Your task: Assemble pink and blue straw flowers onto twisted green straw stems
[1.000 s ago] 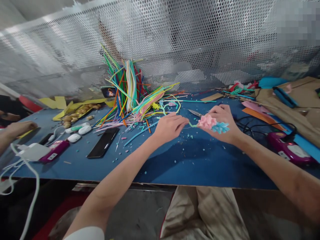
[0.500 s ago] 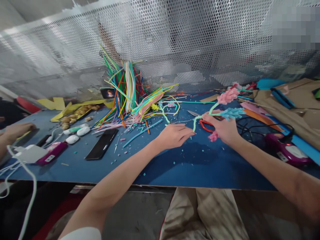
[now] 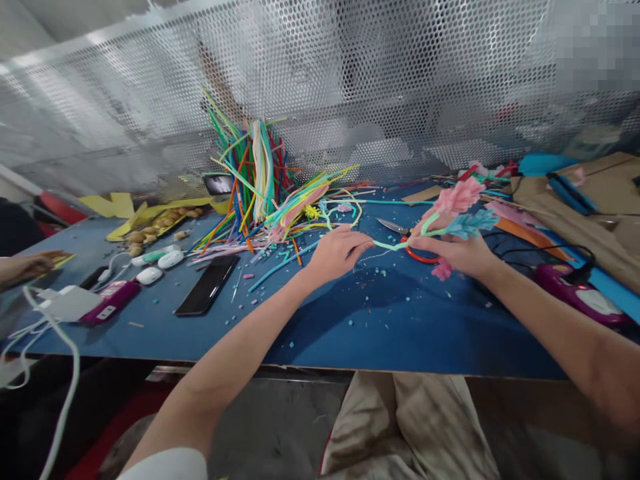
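My left hand (image 3: 337,255) is closed in a pinch on one end of a mint-green pipe cleaner (image 3: 391,247). Stretched nearly level, the pipe cleaner runs across to my right hand (image 3: 457,252), which is closed round pipe-cleaner flowers. A fluffy pink flower (image 3: 463,196) and a light-blue flower (image 3: 473,224) stick out above that hand on green stems. Below its fingers shows a small darker pink tuft (image 3: 442,269). Scissors with red handles (image 3: 421,257) lie on the table behind and partly under my right hand.
Many coloured pipe cleaners (image 3: 260,173) stand and lie at the back. A black phone (image 3: 207,287), white earbud-like cases (image 3: 150,275) and a purple power strip (image 3: 113,301) are on the left, near another person's hand (image 3: 30,268). Brown paper (image 3: 595,200) and a second purple strip (image 3: 570,293) lie right.
My left hand has shifted slightly up, and the green pipe cleaner has gone from hanging down to stretched level between my hands. The flowers in my right hand have moved slightly right.
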{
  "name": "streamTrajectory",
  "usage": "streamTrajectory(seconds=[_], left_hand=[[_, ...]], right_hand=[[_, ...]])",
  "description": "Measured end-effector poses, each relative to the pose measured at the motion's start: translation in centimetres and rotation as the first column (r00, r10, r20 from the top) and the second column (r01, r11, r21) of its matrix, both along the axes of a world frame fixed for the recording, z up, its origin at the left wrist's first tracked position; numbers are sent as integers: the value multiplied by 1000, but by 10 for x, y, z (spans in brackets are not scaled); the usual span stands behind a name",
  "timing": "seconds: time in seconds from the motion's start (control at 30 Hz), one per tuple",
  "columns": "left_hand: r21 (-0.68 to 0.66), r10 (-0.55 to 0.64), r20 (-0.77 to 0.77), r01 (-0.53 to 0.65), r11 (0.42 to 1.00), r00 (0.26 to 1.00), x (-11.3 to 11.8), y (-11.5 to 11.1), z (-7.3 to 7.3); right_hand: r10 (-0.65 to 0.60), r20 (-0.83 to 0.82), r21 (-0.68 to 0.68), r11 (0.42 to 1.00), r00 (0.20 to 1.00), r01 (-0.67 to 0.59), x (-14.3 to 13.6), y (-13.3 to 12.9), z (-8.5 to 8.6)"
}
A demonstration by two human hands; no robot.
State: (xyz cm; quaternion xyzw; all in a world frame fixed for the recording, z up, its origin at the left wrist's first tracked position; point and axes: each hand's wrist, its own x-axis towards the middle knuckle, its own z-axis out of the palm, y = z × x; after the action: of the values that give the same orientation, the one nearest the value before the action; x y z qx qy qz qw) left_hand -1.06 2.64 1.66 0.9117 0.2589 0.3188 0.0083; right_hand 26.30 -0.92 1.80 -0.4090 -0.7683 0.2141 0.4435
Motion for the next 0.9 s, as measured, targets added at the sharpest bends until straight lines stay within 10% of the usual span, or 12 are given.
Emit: streamTrajectory(seconds=[0.2, 0.47, 0.67, 0.9], left_hand=[[-467, -174, 45, 174, 867, 984, -1, -8, 3], [-187, -160, -165, 128, 974, 973, 15, -26, -8], [-9, 85, -204, -88, 996, 975, 21, -45, -10], [235, 272, -65, -250, 939, 960, 3, -21, -3]], right_hand=[[-22, -418, -229, 970, 908, -82, -5, 0, -4], [-166, -595, -344, 937, 786, -62, -28, -5, -12], [-292, 32, 142, 948, 956, 285, -17, -2, -11], [-297, 323, 439, 888, 899, 135, 6, 4, -3]])
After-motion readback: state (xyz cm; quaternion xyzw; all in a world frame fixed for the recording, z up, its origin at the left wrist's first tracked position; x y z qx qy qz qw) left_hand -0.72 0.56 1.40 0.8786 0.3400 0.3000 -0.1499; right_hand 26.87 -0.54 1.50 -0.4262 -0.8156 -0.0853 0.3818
